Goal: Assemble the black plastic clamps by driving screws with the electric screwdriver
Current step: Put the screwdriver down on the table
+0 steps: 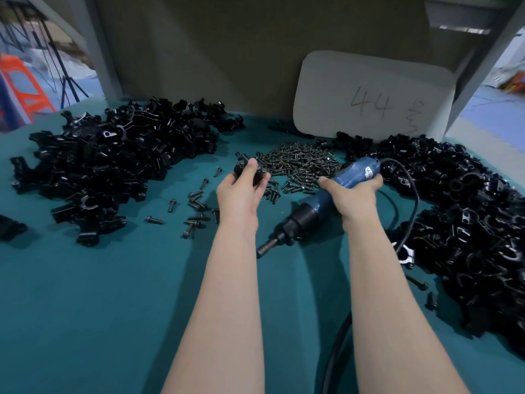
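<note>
My left hand [241, 189] grips a black plastic clamp [246, 167] just left of the screw heap [298, 163] at the table's middle. My right hand [352, 194] is wrapped around the blue body of the electric screwdriver [318, 206]. Its black nose and bit [270, 245] point down and left, toward me, close to the green table top [99, 294]. The screwdriver's black cord [409, 223] loops right and then runs down past my right forearm. Loose screws [196, 206] lie scattered left of my left wrist.
A big pile of black clamp parts [108, 166] covers the left of the table, and another pile [468, 223] fills the right side. A white card marked 44 [372, 95] leans against the brown back panel. An orange stool [25, 86] stands off the table at far left.
</note>
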